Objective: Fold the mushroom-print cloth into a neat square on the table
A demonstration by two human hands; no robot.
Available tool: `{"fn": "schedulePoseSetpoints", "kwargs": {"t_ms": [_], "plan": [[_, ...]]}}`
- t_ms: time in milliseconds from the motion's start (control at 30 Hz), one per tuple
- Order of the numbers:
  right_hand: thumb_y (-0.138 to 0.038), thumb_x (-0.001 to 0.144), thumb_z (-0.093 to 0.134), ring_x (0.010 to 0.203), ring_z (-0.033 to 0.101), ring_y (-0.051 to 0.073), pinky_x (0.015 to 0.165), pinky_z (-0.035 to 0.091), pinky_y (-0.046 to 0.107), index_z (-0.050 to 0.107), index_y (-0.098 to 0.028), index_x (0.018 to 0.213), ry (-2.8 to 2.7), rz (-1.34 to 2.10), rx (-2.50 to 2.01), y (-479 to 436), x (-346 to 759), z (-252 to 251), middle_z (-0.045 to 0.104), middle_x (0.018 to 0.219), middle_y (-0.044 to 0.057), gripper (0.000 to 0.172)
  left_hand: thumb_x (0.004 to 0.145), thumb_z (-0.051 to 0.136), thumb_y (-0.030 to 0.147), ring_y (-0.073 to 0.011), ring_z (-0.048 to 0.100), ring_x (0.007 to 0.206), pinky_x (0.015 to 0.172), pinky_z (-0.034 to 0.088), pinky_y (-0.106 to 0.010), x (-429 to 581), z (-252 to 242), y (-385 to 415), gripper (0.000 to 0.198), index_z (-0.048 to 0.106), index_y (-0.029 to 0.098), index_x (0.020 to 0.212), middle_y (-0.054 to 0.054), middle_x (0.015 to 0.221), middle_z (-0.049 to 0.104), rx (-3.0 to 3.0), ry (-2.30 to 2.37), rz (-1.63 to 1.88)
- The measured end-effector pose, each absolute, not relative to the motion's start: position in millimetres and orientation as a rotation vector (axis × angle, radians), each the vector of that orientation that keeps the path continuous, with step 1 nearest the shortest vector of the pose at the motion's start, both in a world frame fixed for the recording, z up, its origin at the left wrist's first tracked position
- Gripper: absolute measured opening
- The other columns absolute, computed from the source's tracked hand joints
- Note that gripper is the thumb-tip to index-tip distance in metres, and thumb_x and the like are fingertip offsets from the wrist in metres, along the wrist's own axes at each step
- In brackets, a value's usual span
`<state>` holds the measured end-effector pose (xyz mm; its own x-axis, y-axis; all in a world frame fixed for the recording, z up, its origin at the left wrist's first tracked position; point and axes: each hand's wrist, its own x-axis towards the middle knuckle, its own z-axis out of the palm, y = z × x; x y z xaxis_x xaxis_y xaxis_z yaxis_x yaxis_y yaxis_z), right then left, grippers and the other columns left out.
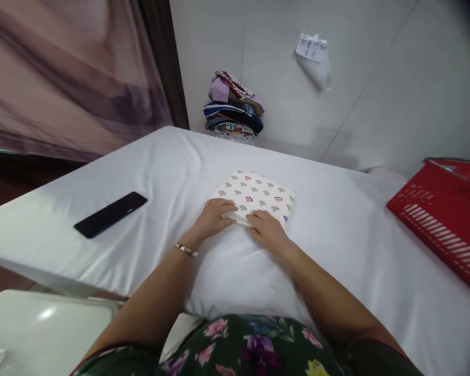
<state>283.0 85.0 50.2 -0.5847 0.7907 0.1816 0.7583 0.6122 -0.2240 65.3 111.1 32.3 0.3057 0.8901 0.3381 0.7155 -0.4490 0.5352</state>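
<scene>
A folded white cloth (pixel 254 193) printed with small grey, red and blue mushroom shapes lies flat on the white-covered table. My left hand (pixel 214 215), with a metal bracelet on its wrist, grips the near left edge of the cloth. My right hand (pixel 270 230) holds the near edge a little further right, with its fingertips on top. Several stacked layers show along the edge between the two hands. The undersides of the fingers are hidden.
A dark phone-like slab (pixel 110 214) rests on the table's left side. At the right stands a red plastic basket (pixel 446 214). Folded clothes (pixel 235 109) are piled beyond the far edge, near the wall. A white stool or chair seat (pixel 50 324) is at lower left.
</scene>
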Motion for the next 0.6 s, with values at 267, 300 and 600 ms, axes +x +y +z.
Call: {"fn": "schedulePoseSetpoints", "kwargs": {"t_ms": [267,300,600], "plan": [[-0.012,0.08,0.05,0.096,0.049,0.018,0.084,0.04,0.029,0.057,-0.021,0.117,-2.577,0.163,-1.232,86.7,282.0,45.3,0.056,0.108,0.006,0.038,0.074,0.065,0.024,-0.0204,0.057,0.104,0.096,0.039,-0.04,58.0,32.2,115.2,0.018,0.069,0.027,0.091,-0.002,0.105,0.068,2.304,1.428,0.953],[-0.012,0.08,0.05,0.096,0.049,0.019,0.084,0.04,0.029,0.058,-0.021,0.117,-2.577,0.16,-1.232,86.5,281.4,45.5,0.056,0.107,0.006,0.039,0.075,0.064,0.023,-0.0203,0.057,0.103,0.095,0.039,-0.04,58.2,33.0,115.2,0.016,0.069,0.027,0.089,-0.003,0.103,0.068,2.31,1.435,0.955],[-0.025,0.09,0.047,0.094,0.053,0.019,0.082,0.045,0.029,0.06,-0.023,0.112,-2.459,0.285,-1.241,85.6,281.3,48.3,0.058,0.103,0.007,0.026,0.075,0.056,0.013,-0.0211,0.056,0.097,0.089,0.041,-0.039,60.1,39.7,111.0,0.021,0.068,0.025,0.087,-0.004,0.097,0.067,2.391,1.462,0.916]]}}
